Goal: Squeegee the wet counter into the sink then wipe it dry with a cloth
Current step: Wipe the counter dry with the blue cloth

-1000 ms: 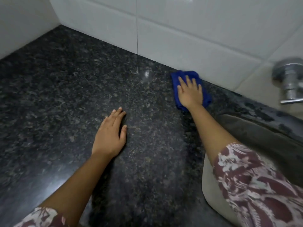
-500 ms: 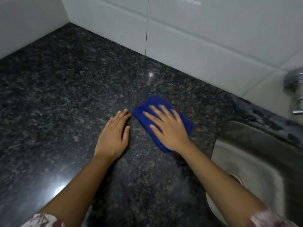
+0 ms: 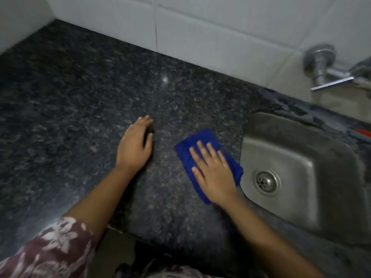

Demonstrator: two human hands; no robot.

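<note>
Right hand (image 3: 213, 173) flat, fingers spread, pressing blue cloth (image 3: 200, 141) on counter (image 3: 80, 97) beside sink (image 3: 297, 149), left hand (image 3: 134, 145) flat on counter, holding nothing

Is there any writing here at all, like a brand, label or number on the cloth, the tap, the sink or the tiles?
No readable text anywhere in this view.
Folded blue cloth under the right hand: no tag or logo shows.
Chrome wall tap: no marking visible, and it is blurred.
Steel sink: plain.
White wall tiles and dark speckled granite counter: plain.
Maroon sleeve: a flower pattern, no letters.
</note>
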